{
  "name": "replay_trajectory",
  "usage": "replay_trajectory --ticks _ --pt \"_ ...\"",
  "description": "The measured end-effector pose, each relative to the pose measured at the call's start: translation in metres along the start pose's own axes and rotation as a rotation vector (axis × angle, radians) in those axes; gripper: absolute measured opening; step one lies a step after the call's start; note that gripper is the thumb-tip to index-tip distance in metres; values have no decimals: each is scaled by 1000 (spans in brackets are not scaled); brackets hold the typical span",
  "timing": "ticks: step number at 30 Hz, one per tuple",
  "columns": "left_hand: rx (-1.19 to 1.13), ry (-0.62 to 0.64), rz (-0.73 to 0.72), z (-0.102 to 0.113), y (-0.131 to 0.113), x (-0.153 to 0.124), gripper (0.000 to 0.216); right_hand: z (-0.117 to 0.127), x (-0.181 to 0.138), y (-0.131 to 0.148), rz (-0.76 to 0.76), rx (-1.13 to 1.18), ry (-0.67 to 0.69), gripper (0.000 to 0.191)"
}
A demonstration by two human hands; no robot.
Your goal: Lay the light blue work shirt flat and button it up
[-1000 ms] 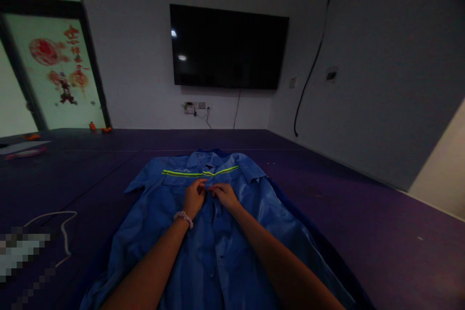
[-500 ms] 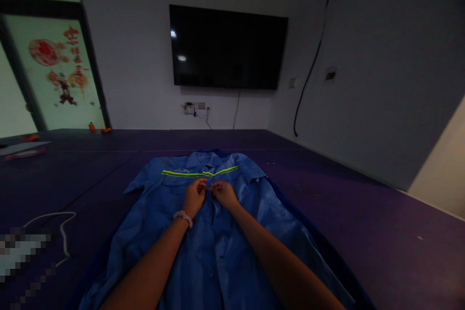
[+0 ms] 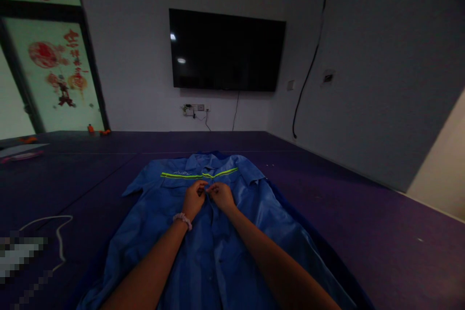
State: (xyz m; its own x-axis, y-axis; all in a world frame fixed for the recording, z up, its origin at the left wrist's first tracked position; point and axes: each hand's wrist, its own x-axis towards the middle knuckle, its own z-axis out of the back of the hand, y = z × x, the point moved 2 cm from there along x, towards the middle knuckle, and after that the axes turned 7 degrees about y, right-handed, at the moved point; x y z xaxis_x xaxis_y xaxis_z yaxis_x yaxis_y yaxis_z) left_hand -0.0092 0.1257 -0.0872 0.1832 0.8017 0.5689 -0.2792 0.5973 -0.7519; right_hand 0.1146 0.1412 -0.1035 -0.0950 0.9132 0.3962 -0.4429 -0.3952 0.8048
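Note:
A blue short-sleeved shirt (image 3: 140,225) lies front up, its collar at the far end and a yellow-green stripe (image 3: 181,176) across the chest. Just below that stripe, my left hand (image 3: 194,197) pinches the front opening edge with bent fingers; a pale pink scrunchie (image 3: 182,220) circles that wrist. Facing it from the right, my right hand (image 3: 222,196) also has its fingertips closed on the front edge, almost touching the left ones. Any button between the fingertips is too small to make out. Lower down, the two front edges run together toward me.
Darker blue cloth (image 3: 308,225) shows under the shirt's right side. The purple surface (image 3: 363,223) spreads around it. At left lie a white cable (image 3: 60,237) and a blurred-out flat object (image 3: 22,254). A television (image 3: 227,51) hangs on the far wall.
My right hand has shifted slightly left, bringing its fingertips closer to my left hand's. Both hands stay at the shirt's front edge. The camera view has tilted a little.

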Motion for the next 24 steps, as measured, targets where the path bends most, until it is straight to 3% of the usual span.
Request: replay_trajectory --ticks 7,15,24 --pt "-26 -72 38 2 1 1 27 2 -4 4 25 33 -39 15" --pt "-158 -79 97 4 1 0 24 8 -8 5 70 -68 -42 12" --pt "-83 -44 69 1 2 0 24 8 -8 7 79 -143 -33 10"
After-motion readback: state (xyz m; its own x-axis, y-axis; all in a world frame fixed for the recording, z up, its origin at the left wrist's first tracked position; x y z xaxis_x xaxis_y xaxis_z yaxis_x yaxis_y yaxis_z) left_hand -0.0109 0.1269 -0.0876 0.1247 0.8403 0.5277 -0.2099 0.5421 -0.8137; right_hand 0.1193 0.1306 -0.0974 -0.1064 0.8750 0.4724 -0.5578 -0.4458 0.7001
